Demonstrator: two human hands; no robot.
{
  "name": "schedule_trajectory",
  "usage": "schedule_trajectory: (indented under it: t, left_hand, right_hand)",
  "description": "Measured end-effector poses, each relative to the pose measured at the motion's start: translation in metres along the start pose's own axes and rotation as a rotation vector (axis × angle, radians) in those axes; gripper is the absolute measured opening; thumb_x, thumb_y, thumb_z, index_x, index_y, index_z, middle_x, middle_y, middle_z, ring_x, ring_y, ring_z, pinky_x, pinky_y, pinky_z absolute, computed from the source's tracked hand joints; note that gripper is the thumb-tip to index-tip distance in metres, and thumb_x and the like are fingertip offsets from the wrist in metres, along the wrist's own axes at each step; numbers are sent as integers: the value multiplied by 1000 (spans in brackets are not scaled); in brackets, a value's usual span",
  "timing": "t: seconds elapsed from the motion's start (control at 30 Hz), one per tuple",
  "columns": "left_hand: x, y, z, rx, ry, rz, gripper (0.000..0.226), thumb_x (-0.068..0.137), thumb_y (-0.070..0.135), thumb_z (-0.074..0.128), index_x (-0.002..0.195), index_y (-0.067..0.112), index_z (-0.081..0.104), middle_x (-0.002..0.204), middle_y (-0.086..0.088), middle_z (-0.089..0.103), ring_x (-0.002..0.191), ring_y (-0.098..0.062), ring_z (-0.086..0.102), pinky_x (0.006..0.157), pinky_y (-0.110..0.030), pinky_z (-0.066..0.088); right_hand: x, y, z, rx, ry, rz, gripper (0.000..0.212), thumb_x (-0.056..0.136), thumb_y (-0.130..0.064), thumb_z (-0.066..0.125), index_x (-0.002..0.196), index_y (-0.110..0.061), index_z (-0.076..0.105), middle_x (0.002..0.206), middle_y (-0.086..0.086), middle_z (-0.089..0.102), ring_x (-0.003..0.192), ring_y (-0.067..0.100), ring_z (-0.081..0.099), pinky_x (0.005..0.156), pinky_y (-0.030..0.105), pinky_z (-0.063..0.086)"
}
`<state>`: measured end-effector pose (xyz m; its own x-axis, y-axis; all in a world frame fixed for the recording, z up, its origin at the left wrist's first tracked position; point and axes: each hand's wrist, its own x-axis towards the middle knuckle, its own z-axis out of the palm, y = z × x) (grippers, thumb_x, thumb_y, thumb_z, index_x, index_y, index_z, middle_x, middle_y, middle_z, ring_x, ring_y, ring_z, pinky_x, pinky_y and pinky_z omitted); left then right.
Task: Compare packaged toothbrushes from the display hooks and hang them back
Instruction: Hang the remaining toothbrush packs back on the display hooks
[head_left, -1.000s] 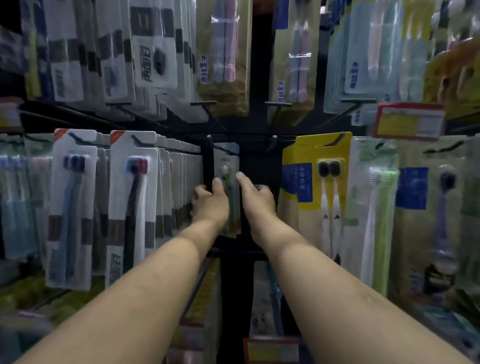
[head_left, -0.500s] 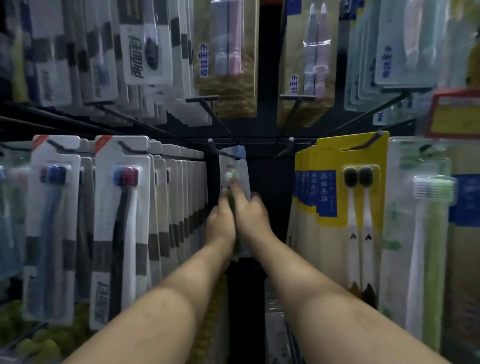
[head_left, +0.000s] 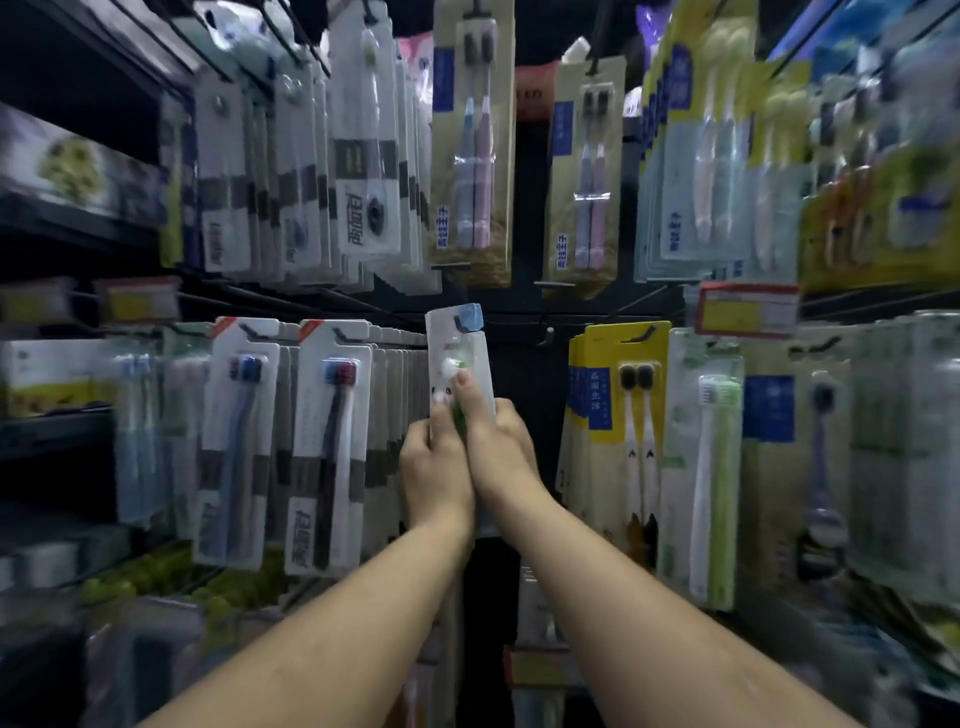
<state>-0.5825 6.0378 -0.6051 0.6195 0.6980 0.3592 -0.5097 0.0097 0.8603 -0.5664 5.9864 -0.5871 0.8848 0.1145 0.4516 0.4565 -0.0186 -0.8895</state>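
Since half a second ago both hands have pushed the toothbrush pack (head_left: 460, 358) higher, so more of its clear front stands above the fingers, and the view has swung upward to take in more of the upper row. The pack sits at the middle of the display, upright with its top leaning slightly left, a white and green brush head showing through the blister and a blue tab at its top edge level with the middle row of hooks; whether the tab is on a hook cannot be told. The left hand (head_left: 434, 467) has its grip clamped on the pack's lower left edge, fingers curled round it. The right hand (head_left: 501, 447) is pressed against the left and likewise clamped on the pack, its thumb lying up the front face. Just left of the pack hangs a deep row of white packs (head_left: 332, 447) with dark brushes. To the right, past a dark gap where a hook tip (head_left: 546, 332) sticks out, hang yellow packs (head_left: 623, 415) with two black-headed brushes, then a pack with green and white brushes (head_left: 709, 467). Above, tan packs (head_left: 475, 156) hold paired pink and blue brushes, and a red-edged price label (head_left: 745, 312) sits at the upper right.
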Motion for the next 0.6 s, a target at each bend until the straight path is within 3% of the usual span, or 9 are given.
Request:
schedule_trajectory:
  t: [0.13,0.27,0.37,0.47,0.6]
  left_hand:
    - [-27,23,-10,32,6,-57,46,102,51,51,95,8,67,86,-5,70,79,-20,65,65,-28,47]
    - [-48,35,-21,34,48,-88,49,98,58,49,92,13,68,95,-11,73,89,-31,67,90,-45,56]
    - [-60,43,-29,3,64,-69,47,97,61,47,89,19,68,94,-9,73,90,-31,69,93,-49,57]
    - [-75,51,-37,25,81,-8,50,100,63,43,97,20,68,98,-6,72,92,-28,67,92,-44,56]
    - [-107,47,-47,34,48,50,31,105,55,42,103,32,62,106,-2,68,100,-25,64,95,-42,52]
  right_hand:
    - [-28,-22,-9,39,-7,29,67,92,-74,50,112,-12,63,97,2,71,87,15,69,71,31,54]
    - [-54,-39,-17,-15,-36,-24,62,95,-69,51,108,-10,62,94,3,69,81,12,64,61,28,46]
    - [-71,-48,-20,-9,-69,-35,57,95,-68,51,107,-13,58,96,1,66,83,12,63,63,28,46]
    - [-87,-55,-23,-24,-78,-101,58,95,-68,52,108,-12,58,95,0,64,83,10,62,64,27,47]
    - [-110,-47,-34,-55,-103,-128,61,93,-71,50,107,-13,59,97,0,65,86,13,63,72,30,51]
